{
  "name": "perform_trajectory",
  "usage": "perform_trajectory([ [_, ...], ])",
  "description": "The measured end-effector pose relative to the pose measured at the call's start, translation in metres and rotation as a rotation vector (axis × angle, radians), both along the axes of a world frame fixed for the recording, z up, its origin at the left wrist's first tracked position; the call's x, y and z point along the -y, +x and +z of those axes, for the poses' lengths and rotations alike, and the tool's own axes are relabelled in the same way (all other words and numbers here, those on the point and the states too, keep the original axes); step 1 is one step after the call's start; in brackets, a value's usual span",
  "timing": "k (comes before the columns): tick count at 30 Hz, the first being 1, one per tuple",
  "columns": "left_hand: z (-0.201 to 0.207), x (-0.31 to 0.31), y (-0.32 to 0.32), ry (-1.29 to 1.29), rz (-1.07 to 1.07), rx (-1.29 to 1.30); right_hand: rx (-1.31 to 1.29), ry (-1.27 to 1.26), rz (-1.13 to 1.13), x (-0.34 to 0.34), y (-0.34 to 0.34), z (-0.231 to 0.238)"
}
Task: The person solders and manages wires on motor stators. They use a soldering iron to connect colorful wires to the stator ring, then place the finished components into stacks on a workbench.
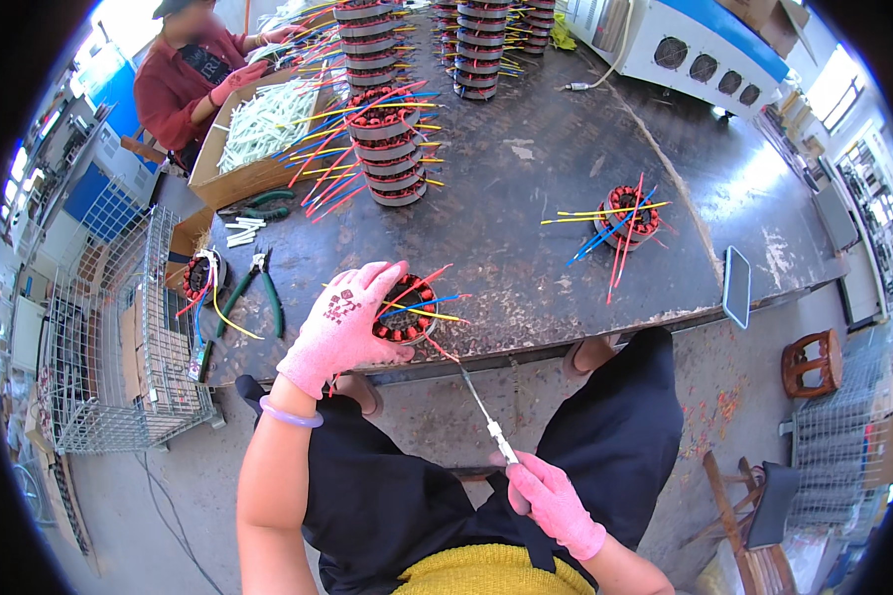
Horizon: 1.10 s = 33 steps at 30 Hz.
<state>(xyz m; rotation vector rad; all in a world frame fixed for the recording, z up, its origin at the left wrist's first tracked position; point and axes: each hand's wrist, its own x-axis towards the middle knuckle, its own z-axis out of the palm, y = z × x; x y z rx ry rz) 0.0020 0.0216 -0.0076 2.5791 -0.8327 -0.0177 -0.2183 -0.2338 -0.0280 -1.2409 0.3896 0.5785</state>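
The wound stator (pixel 407 315) is being gripped by the gloved left hand (pixel 345 327) at the near edge of the dark workbench (pixel 516 268); a thin-shafted tool (pixel 499 436) is being grasped by the right hand (pixel 558 504), its tip being held at a red lead (pixel 441 348). White tubes (pixel 268 127) are being contained in an open cardboard box (pixel 208 167), and brown cardboard (pixel 134 347) is being glimpsed through the mesh of a wire cage (pixel 119 421). Stacked stators (pixel 391 159), a single stator (pixel 630 215) and green-handled pliers (pixel 274 300) are being supported by the workbench. A co-worker (pixel 179 94) in red is being seen beside the box; at right, a wooden stool (pixel 812 364) is being supported by the grey floor (pixel 714 382).
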Motion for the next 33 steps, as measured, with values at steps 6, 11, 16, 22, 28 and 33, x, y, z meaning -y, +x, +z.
perform_trajectory([
  [6,0.000,-0.001,-0.002,0.015,-0.018,0.006,-0.005,-0.014,0.012,-0.002,0.001,0.001],
  [11,0.000,-0.001,-0.001,0.014,-0.020,-0.002,0.045,-0.032,0.030,0.000,-0.001,-0.005],
  [16,-0.002,-0.003,-0.002,0.018,-0.017,0.004,0.019,-0.053,0.031,-0.002,0.002,0.004],
  [22,0.001,0.000,-0.001,0.021,-0.015,-0.006,-0.003,0.000,-0.009,-0.002,0.000,0.000],
  [28,0.002,0.001,-0.001,0.017,-0.013,-0.010,0.032,-0.039,0.018,-0.002,-0.001,-0.001],
  [33,0.002,0.001,0.000,0.001,-0.024,-0.012,0.028,-0.035,0.018,-0.002,-0.001,-0.004],
])
